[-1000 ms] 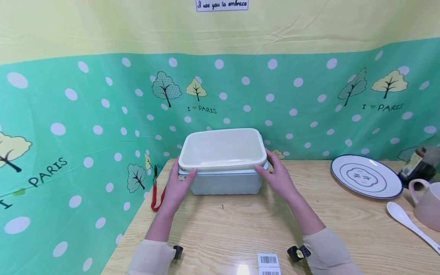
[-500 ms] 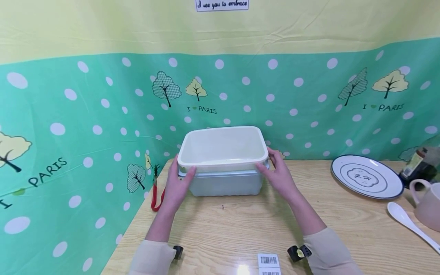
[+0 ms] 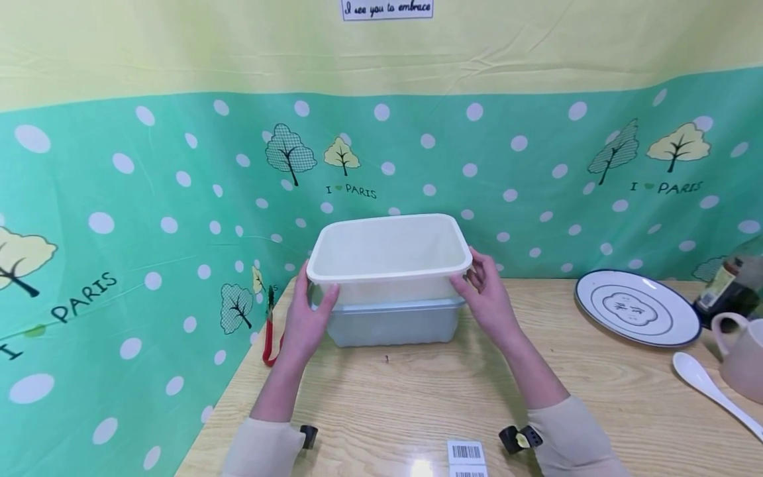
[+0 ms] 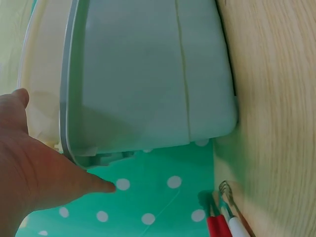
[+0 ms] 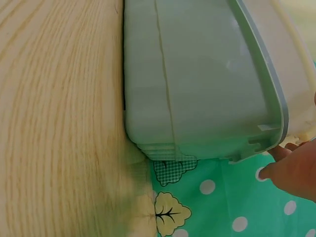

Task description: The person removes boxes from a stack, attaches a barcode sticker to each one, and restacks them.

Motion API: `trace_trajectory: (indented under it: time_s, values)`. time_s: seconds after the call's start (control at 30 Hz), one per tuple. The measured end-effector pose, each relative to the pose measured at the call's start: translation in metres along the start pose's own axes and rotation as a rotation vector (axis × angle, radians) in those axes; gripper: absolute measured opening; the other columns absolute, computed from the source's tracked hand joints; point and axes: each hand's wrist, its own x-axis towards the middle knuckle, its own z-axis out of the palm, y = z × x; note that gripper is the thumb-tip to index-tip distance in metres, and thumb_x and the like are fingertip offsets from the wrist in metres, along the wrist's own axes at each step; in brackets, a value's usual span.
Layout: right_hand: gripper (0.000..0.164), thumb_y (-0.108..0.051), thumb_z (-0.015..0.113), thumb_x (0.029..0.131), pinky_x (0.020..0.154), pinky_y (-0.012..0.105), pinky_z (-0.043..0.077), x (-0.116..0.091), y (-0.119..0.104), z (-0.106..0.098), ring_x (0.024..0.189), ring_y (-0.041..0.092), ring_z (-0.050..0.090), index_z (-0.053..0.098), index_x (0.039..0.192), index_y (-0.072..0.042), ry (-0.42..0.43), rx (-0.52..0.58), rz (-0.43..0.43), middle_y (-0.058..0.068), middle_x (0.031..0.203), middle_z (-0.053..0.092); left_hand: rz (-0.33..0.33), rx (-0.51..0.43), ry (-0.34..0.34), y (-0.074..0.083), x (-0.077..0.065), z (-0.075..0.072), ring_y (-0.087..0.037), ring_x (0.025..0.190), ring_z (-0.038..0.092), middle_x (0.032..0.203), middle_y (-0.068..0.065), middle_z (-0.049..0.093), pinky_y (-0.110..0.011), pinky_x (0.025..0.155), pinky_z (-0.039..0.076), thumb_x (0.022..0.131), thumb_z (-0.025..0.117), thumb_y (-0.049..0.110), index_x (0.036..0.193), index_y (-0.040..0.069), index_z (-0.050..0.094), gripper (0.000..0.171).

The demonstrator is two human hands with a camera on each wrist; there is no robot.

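Observation:
A rectangular white plastic bin [image 3: 390,291] stands partly raised out of a light blue-grey bin [image 3: 393,326], its rim well above the lower one. My left hand [image 3: 305,324] grips its left end, thumb on the front wall. At the right end my right hand [image 3: 491,311] holds it, with the thumb at the front corner and the fingers curled under the rim. The left wrist view shows the white wall beyond the outer bin's rim [image 4: 69,74], with the left thumb against it. In the right wrist view the outer bin [image 5: 207,79] sits on the wooden table.
A red-handled tool [image 3: 269,338] lies left of the bins. To the right are a blue-rimmed plate [image 3: 634,308], a white spoon [image 3: 709,387], a pink mug [image 3: 745,361] and a dark bottle [image 3: 727,291]. Polka-dot cloth [image 3: 417,159] hangs behind. Barcode labels [image 3: 467,454] lie in front.
The white bin has risen out of the blue-grey bin, showing more of its front wall. Both hands have moved slightly up with it, and the lower bin has shifted slightly toward me.

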Motion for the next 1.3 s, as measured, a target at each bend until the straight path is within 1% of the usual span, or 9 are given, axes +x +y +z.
trace_trajectory:
  time_s: [0.2, 0.4, 0.5, 0.63, 0.73, 0.87, 1.07, 1.17, 1.3]
  values:
    - [0.067, -0.022, 0.065, 0.101, 0.118, 0.039, 0.029, -0.001, -0.007, -0.001, 0.148, 0.026, 0.029, 0.028, 0.154, -0.005, 0.014, 0.052, -0.034, 0.010, 0.162, 0.030, 0.024, 0.003, 0.003, 0.007, -0.002, -0.003, -0.021, 0.153, 0.014, 0.167, 0.007, 0.017, -0.062, 0.118, 0.018, 0.092, 0.061, 0.064, 0.162, 0.038, 0.008, 0.091]
    - [0.065, -0.018, 0.062, 0.102, 0.120, 0.042, 0.024, -0.002, -0.014, -0.001, 0.150, 0.023, 0.026, 0.027, 0.154, -0.006, 0.017, 0.089, -0.072, 0.008, 0.163, 0.030, 0.088, -0.017, 0.003, 0.014, -0.006, -0.007, -0.019, 0.153, 0.017, 0.165, 0.010, 0.020, -0.061, 0.117, 0.020, 0.094, 0.062, 0.059, 0.161, 0.041, 0.006, 0.090]
    - [0.064, -0.020, 0.062, 0.102, 0.120, 0.043, 0.024, -0.003, -0.018, -0.001, 0.150, 0.023, 0.026, 0.027, 0.155, -0.008, 0.024, 0.083, -0.072, 0.006, 0.163, 0.030, 0.125, -0.026, 0.010, 0.017, -0.008, -0.009, -0.018, 0.152, 0.020, 0.165, 0.011, 0.021, -0.056, 0.118, 0.024, 0.094, 0.063, 0.057, 0.161, 0.041, 0.006, 0.089]
    - [0.065, -0.022, 0.063, 0.102, 0.120, 0.044, 0.024, -0.005, -0.025, -0.002, 0.150, 0.023, 0.027, 0.028, 0.155, -0.011, 0.037, 0.086, -0.066, 0.005, 0.162, 0.031, 0.167, -0.086, 0.000, 0.022, -0.010, -0.010, -0.021, 0.150, 0.026, 0.164, 0.011, 0.024, -0.050, 0.116, 0.031, 0.096, 0.064, 0.052, 0.160, 0.043, 0.006, 0.087]
    - [0.064, -0.020, 0.063, 0.102, 0.120, 0.046, 0.025, -0.006, -0.029, -0.002, 0.150, 0.024, 0.027, 0.028, 0.155, -0.011, 0.047, 0.110, -0.073, 0.005, 0.162, 0.032, 0.179, -0.127, -0.018, 0.024, -0.010, -0.011, -0.026, 0.149, 0.028, 0.164, 0.010, 0.023, -0.054, 0.111, 0.037, 0.097, 0.064, 0.049, 0.159, 0.047, 0.005, 0.086]
    - [0.063, -0.017, 0.061, 0.102, 0.117, 0.049, 0.029, -0.010, -0.034, -0.002, 0.149, 0.026, 0.027, 0.027, 0.155, -0.012, 0.051, 0.149, -0.085, 0.006, 0.162, 0.031, 0.205, -0.167, -0.034, 0.027, -0.012, -0.012, -0.029, 0.149, 0.026, 0.165, 0.013, 0.018, -0.057, 0.111, 0.035, 0.100, 0.060, 0.044, 0.158, 0.048, 0.003, 0.082]
    - [0.062, -0.013, 0.059, 0.103, 0.101, 0.030, 0.049, -0.014, -0.042, 0.000, 0.147, 0.029, 0.033, 0.026, 0.156, -0.013, 0.049, 0.175, -0.121, 0.006, 0.160, 0.034, 0.284, -0.247, -0.034, 0.032, -0.016, -0.013, -0.025, 0.151, 0.022, 0.165, 0.014, 0.017, -0.057, 0.114, 0.031, 0.105, 0.052, 0.034, 0.159, 0.045, 0.004, 0.073]
    - [0.060, -0.011, 0.058, 0.103, 0.095, 0.023, 0.051, -0.016, -0.046, 0.000, 0.145, 0.030, 0.035, 0.028, 0.155, -0.014, 0.052, 0.180, -0.140, 0.006, 0.159, 0.037, 0.320, -0.297, -0.027, 0.035, -0.018, -0.013, -0.028, 0.150, 0.023, 0.165, 0.010, 0.019, -0.059, 0.111, 0.035, 0.106, 0.050, 0.031, 0.160, 0.043, 0.006, 0.071]
    - [0.059, -0.010, 0.057, 0.103, 0.095, 0.022, 0.051, -0.019, -0.054, -0.001, 0.145, 0.029, 0.036, 0.029, 0.155, -0.017, 0.058, 0.172, -0.162, 0.005, 0.157, 0.038, 0.362, -0.370, -0.005, 0.041, -0.022, -0.014, -0.034, 0.144, 0.033, 0.162, 0.001, 0.027, -0.062, 0.104, 0.041, 0.106, 0.048, 0.026, 0.161, 0.039, 0.010, 0.068]
